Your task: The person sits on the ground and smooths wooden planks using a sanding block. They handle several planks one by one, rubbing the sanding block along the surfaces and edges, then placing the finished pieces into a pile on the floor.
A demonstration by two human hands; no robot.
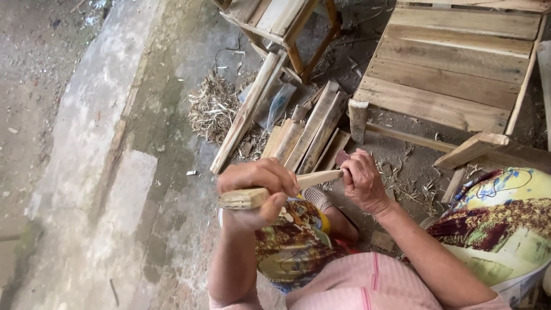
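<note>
My left hand has its fingers clenched round a short wood stick, held level over my knees. My right hand fingers grip the stick's other end. Approx. six wood slats lie on the ground ahead, w/ one pallet at right. Open concrete floor at left.
</note>
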